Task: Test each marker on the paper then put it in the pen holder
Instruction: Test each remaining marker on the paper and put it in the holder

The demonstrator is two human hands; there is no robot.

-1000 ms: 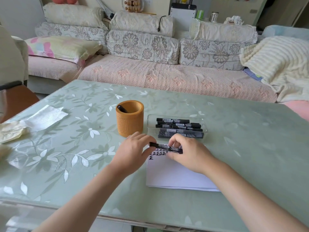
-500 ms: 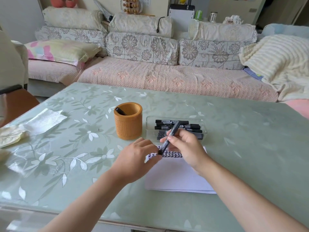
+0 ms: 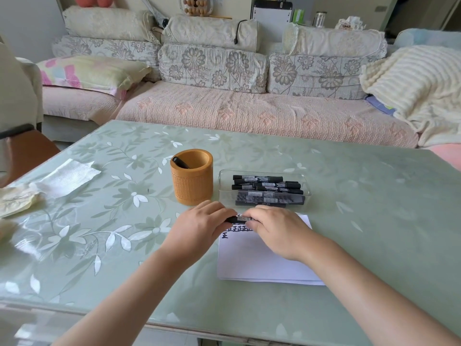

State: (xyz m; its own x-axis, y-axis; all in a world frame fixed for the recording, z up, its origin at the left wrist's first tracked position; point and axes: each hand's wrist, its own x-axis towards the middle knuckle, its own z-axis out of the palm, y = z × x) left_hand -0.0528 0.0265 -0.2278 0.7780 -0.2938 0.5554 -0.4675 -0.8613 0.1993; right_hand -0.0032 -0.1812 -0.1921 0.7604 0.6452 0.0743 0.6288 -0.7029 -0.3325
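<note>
Both hands, left hand [image 3: 199, 226] and right hand [image 3: 277, 229], pinch 1 marker [image 3: 237, 219] horizontally. It looks light, stiff, slick; grip mid-barrel.

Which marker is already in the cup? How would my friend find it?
Look at the green flowered table and find the round orange pen holder, left of the clear tray of markers. One black marker leans inside against its left rim. It stands alone; the others lie flat in the tray.
</note>
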